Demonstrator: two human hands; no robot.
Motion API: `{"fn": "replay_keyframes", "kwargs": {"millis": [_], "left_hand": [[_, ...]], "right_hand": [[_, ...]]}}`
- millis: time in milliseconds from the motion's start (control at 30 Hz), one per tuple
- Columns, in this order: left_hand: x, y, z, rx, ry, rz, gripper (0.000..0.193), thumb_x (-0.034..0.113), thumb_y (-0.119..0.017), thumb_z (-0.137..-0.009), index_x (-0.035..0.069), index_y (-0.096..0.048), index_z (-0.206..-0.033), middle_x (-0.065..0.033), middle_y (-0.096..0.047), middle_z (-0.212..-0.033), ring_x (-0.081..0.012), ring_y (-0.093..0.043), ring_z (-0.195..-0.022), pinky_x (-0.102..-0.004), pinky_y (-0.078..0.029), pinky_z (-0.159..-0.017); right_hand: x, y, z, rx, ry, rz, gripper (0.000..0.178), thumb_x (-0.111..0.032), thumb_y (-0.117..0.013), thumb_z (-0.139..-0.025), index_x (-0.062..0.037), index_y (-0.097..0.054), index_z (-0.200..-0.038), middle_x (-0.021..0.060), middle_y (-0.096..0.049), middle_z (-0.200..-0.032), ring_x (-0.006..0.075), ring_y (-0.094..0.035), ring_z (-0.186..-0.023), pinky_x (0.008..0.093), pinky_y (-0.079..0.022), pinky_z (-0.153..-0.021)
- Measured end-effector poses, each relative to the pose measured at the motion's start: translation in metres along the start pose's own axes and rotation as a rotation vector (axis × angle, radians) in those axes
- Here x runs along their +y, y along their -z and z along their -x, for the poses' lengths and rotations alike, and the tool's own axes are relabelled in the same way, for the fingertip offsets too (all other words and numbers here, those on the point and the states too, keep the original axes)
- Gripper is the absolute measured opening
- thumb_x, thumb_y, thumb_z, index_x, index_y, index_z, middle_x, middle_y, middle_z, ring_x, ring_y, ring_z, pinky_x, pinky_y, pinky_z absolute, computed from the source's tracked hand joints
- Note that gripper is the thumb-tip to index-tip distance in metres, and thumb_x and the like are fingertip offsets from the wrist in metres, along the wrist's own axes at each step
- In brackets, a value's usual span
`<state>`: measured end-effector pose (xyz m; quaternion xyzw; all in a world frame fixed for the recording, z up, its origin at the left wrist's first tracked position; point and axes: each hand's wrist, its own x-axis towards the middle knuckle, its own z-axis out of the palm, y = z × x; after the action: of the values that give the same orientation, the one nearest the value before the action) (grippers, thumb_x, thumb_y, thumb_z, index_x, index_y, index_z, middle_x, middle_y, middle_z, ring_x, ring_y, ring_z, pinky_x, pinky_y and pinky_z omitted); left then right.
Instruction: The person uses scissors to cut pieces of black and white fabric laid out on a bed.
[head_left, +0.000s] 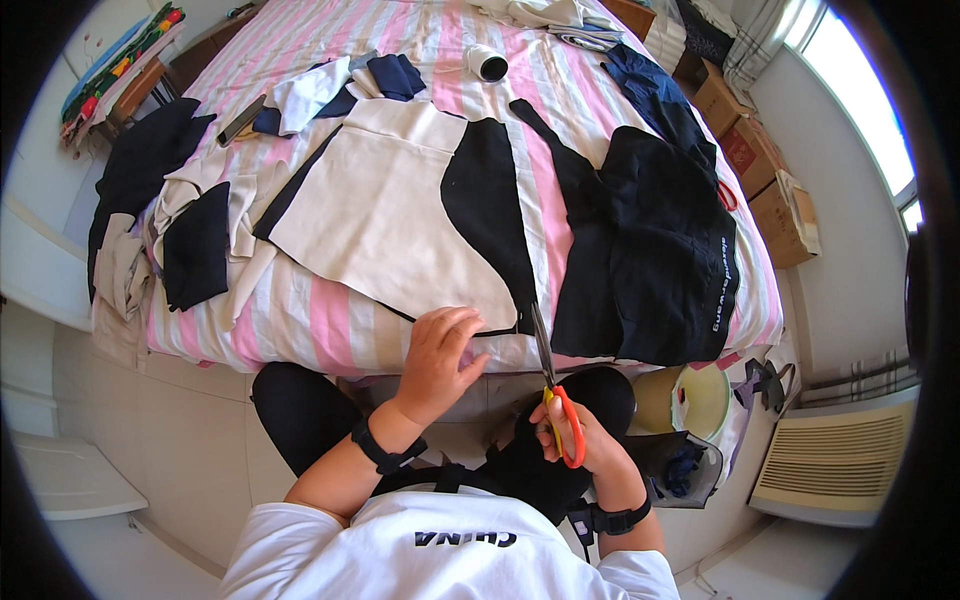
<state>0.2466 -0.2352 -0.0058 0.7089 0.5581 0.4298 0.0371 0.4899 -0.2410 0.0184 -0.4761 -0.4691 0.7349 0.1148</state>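
My right hand (578, 440) grips orange-handled scissors (553, 385), blades pointing up at the near edge of black fabric (490, 200) lying under a cream fabric piece (380, 215) on the bed. My left hand (440, 355) rests flat, fingers apart, on the cream piece's near corner at the bed edge, just left of the blades. Both wrists wear black straps.
The pink-and-white striped bed (320, 330) also holds a black garment (660, 260) at right, cream and black scraps (200, 235) at left, navy pieces (390, 75) and a white roll (488, 63) at the far side. Cardboard boxes (770, 190) and a bin (680, 465) stand to the right.
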Motion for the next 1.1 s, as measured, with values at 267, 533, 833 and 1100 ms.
{"fn": "replay_keyframes", "kwargs": {"millis": [267, 533, 833, 1100], "left_hand": [[-0.014, 0.021, 0.017, 0.098, 0.127, -0.071, 0.029, 0.004, -0.069, -0.075, 0.008, -0.062, -0.102, -0.008, -0.061, -0.102, -0.029, -0.056, -0.098, -0.0418, -0.04, -0.09], [0.004, 0.01, 0.033, -0.354, 0.755, 0.824, 0.027, 0.014, -0.057, -0.094, 0.001, -0.057, -0.118, -0.0069, -0.067, -0.093, -0.0101, -0.06, -0.075, -0.0237, -0.049, -0.07], [0.031, -0.034, 0.01, -0.116, 1.194, 1.358, 0.029, 0.023, -0.055, -0.098, 0.004, -0.058, -0.119, -0.0075, -0.068, -0.098, -0.01, -0.063, -0.079, -0.023, -0.051, -0.071], [0.046, -0.059, -0.007, 0.072, 1.339, 1.217, 0.021, 0.028, -0.066, -0.091, 0.007, -0.064, -0.089, -0.0036, -0.068, -0.08, -0.0096, -0.062, -0.066, -0.023, -0.049, -0.06]], "right_hand": [[0.006, -0.014, 0.01, -0.004, -0.024, -0.009, 0.058, -0.058, -0.044, -0.094, -0.0016, -0.057, -0.099, 0.0021, -0.053, -0.069, 0.0095, -0.053, -0.054, 0.0219, -0.047, -0.053], [0.01, -0.001, 0.019, -0.014, -0.091, 0.035, 0.06, -0.059, -0.044, -0.094, -0.0011, -0.058, -0.099, 0.0022, -0.054, -0.07, 0.0092, -0.053, -0.054, 0.0216, -0.047, -0.053], [-0.023, 0.052, 0.024, -0.108, -0.174, 0.233, 0.062, -0.064, -0.05, -0.089, -0.0034, -0.058, -0.099, 0.0017, -0.055, -0.071, 0.0093, -0.054, -0.056, 0.0214, -0.047, -0.053], [-0.07, 0.094, 0.007, -0.258, -0.298, 0.488, 0.065, -0.066, -0.049, -0.089, -0.0021, -0.059, -0.096, 0.0015, -0.055, -0.069, 0.0102, -0.055, -0.056, 0.022, -0.046, -0.054]]}}
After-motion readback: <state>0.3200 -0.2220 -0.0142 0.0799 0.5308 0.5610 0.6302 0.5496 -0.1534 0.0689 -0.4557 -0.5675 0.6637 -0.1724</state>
